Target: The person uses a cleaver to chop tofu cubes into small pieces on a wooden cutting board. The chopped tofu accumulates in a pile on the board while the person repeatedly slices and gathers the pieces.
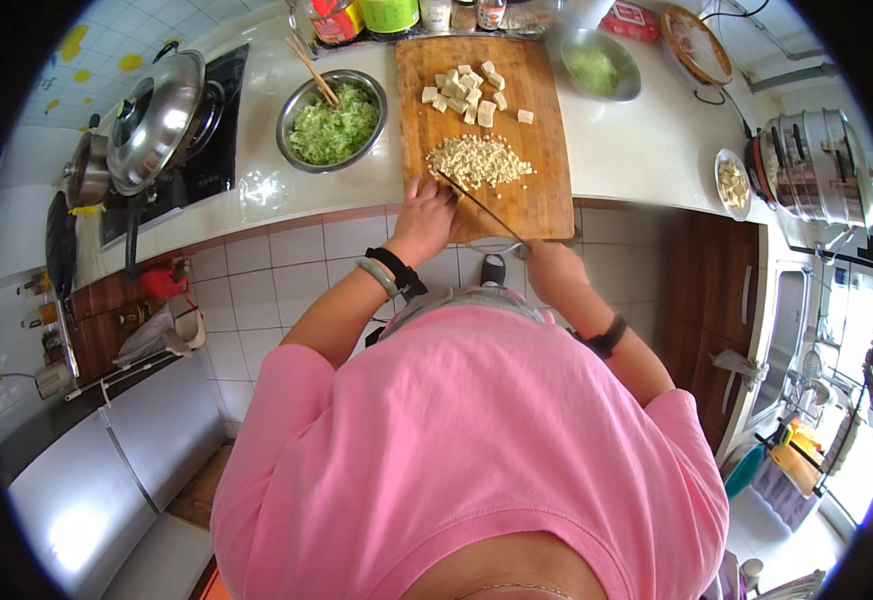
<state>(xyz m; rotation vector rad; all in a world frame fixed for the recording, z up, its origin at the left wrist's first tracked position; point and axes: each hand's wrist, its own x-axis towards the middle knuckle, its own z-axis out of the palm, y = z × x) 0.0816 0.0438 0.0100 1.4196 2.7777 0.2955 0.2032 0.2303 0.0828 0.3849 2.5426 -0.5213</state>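
My right hand [556, 271] grips the handle of a kitchen knife [485, 211], whose blade slants across the near part of a wooden cutting board [511, 214]. The knife tip reaches the near edge of a pile of finely diced pale food [479, 160], possibly tofu. My left hand [426, 217] rests at the board's near left edge, beside the blade and the pile; whether its fingers hold a piece is hidden. Larger pale cubes [468, 91] lie on the far half of the board.
Left of the board stands a steel bowl [284, 146] of shredded green vegetable with chopsticks [312, 71]. A second steel bowl [626, 88] is at the far right, a plate of pale cubes [733, 184] further right. A lidded pan [158, 120] sits on the cooktop; jars and bottles [391, 15] line the back.
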